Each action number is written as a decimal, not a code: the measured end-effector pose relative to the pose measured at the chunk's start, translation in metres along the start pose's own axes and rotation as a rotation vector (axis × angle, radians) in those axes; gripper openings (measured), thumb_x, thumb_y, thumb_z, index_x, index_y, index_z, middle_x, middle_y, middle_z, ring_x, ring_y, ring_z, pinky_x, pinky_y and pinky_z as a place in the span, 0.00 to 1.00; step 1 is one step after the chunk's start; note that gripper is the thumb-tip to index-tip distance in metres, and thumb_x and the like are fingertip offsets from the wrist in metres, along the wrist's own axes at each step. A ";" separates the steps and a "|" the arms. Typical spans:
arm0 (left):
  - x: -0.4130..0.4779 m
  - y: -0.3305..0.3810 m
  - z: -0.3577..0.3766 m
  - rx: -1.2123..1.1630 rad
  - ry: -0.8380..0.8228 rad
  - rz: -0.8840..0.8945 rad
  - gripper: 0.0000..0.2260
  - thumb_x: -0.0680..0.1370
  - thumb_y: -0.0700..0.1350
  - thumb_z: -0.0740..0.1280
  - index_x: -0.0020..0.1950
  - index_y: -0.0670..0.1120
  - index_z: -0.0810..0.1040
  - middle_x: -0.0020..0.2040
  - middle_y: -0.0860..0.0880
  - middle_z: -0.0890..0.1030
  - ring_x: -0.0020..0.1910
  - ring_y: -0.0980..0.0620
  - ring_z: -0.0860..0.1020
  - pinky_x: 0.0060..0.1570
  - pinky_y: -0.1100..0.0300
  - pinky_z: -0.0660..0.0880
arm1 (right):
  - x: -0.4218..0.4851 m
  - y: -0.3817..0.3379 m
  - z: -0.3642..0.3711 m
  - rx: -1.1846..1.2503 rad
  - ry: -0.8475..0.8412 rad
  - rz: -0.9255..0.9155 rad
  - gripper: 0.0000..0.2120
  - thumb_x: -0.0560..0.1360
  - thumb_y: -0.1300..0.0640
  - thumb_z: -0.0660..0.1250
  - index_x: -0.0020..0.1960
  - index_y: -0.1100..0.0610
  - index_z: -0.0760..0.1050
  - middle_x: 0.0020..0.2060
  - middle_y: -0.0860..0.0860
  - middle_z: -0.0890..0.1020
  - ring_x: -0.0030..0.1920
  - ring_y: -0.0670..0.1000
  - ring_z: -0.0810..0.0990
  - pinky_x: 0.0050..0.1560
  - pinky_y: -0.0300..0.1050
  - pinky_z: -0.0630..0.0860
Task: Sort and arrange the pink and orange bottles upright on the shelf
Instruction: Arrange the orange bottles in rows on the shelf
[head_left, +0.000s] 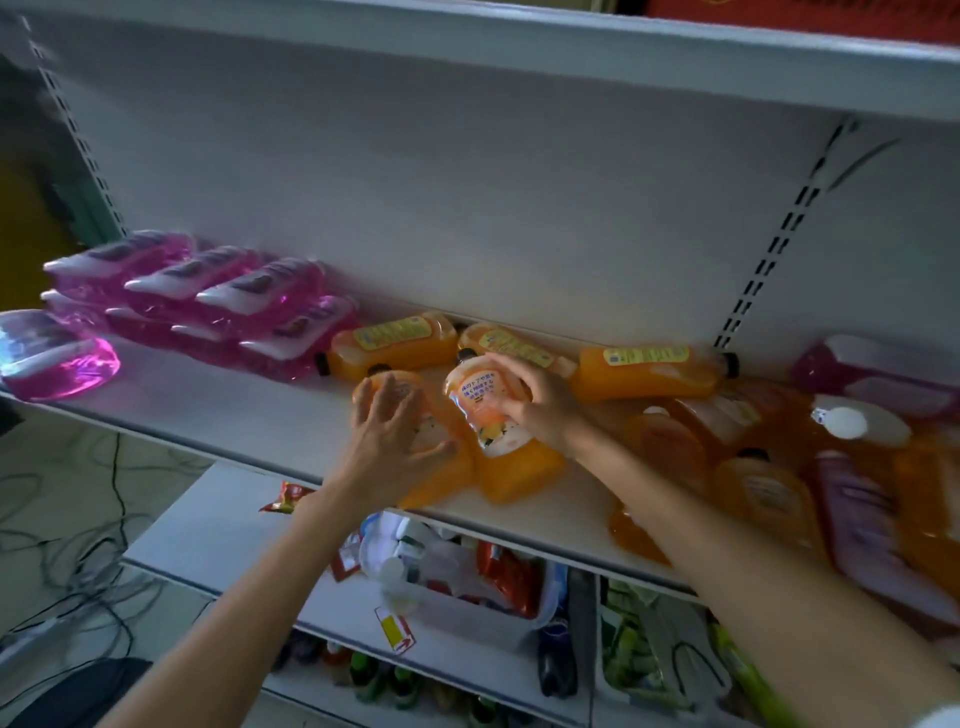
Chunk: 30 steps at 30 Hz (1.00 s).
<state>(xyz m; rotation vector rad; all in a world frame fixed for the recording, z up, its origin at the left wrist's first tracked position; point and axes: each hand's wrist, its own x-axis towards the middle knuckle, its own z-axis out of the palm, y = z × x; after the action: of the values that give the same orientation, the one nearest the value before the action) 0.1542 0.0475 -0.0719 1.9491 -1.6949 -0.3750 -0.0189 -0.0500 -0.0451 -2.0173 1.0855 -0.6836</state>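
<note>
I see my left hand (387, 441) with its fingers straight and spread, laid over an orange bottle (434, 480) that lies near the front edge of the white shelf (234, 415). I cannot tell whether the palm presses on it or only touches it. Just to its right, my right hand (540, 400) has its fingers curled round a second orange bottle (491, 421), gripping it from the right side with the printed label facing me. That bottle leans, its wide base toward the near edge, and the two bottles touch.

Along the back wall lie three more orange bottles (649, 369) on their sides, end to end. Far left, the pink bottles (208, 296) are stacked flat in two layers, and a single pink bottle (52, 353) lies apart at the left end, near the front. On the right is a jumbled heap (753, 467) of orange and pink bottles, all lying down and blurred.

Below, the lower shelf (218, 519) carries a bin of mixed packets (467, 587), and cables (78, 545) trail over the floor at left.
</note>
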 end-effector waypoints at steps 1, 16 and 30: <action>-0.001 -0.004 -0.004 -0.057 0.001 0.080 0.47 0.58 0.72 0.53 0.72 0.48 0.63 0.74 0.54 0.53 0.73 0.53 0.42 0.72 0.55 0.45 | 0.001 0.000 0.003 -0.010 0.003 0.018 0.25 0.75 0.56 0.68 0.70 0.50 0.67 0.68 0.49 0.71 0.66 0.48 0.70 0.63 0.47 0.73; 0.018 -0.048 -0.045 -0.014 -0.078 0.226 0.32 0.62 0.70 0.55 0.65 0.63 0.68 0.73 0.52 0.59 0.70 0.47 0.56 0.66 0.46 0.61 | 0.027 -0.002 0.015 -0.596 0.377 -0.011 0.11 0.77 0.57 0.62 0.57 0.59 0.77 0.58 0.53 0.78 0.59 0.54 0.72 0.59 0.45 0.66; 0.034 0.000 -0.023 0.129 -0.021 0.338 0.20 0.76 0.55 0.63 0.67 0.54 0.71 0.69 0.51 0.70 0.68 0.48 0.65 0.67 0.49 0.61 | 0.060 0.018 -0.004 -0.731 0.009 0.162 0.30 0.73 0.57 0.68 0.71 0.52 0.59 0.60 0.60 0.73 0.58 0.59 0.74 0.51 0.48 0.73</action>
<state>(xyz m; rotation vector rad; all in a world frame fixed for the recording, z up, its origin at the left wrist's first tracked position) 0.1723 0.0185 -0.0488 1.7043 -2.0618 -0.1637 -0.0004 -0.1095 -0.0512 -2.4735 1.6503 -0.2131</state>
